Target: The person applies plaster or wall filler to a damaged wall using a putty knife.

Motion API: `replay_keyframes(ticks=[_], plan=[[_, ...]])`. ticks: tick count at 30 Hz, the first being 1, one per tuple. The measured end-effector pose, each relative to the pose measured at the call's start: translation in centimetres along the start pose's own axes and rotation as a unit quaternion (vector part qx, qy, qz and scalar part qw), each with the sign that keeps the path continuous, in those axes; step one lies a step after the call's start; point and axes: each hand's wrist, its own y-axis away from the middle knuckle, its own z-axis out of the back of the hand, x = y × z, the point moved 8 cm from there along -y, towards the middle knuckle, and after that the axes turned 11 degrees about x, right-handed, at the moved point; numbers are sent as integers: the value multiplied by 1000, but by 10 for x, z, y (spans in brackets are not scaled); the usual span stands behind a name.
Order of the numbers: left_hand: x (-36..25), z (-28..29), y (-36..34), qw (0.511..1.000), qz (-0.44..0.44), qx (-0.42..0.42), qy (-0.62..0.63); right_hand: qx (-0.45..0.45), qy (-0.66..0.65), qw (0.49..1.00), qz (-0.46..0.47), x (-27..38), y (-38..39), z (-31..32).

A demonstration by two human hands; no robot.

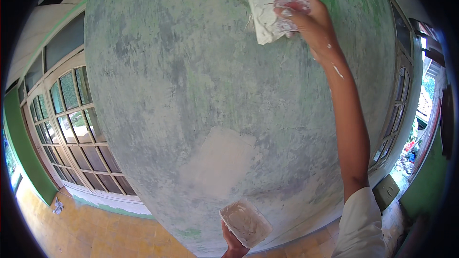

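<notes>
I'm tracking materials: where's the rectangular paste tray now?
In the head view, the rectangular paste tray sits at bottom centre, held in the left hand, below the pale wall patch.

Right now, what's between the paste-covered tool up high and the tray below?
In the head view: mottled green-grey wall, with a pale patch toward the tray.

Wall point(158, 81) directly before me. My right hand point(308, 21) is before its upper right part, gripping a flat tool point(262, 14) that extends leftward. My left hand point(233, 242) is low, near centre, at the lower left side of a tray point(259, 239). Above the tray, on the wall: a patch point(222, 162). Left: paned doors point(71, 117). Lower left: floor point(114, 234).
</notes>
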Motion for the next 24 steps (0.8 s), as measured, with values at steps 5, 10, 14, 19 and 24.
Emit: replay_keyframes(ticks=[5, 10, 14, 19, 24], plan=[[7, 7, -4, 999, 12, -18, 28, -1, 20, 999, -37, -35, -11, -5], [9, 9, -8, 999, 15, -14, 34, -56, 242, 967, 63, -12, -4, 24], [12, 10, -11, 999, 9, -9, 29, -62, 268, 961, 29, 12, 2, 35], [12, 3, -9, 999, 33, -21, 20, -75, 522, 830, 182, 54, 19, -17], [14, 10, -11, 999, 27, -17, 19, -52, 586, 776, 227, 15, 51, -73]])
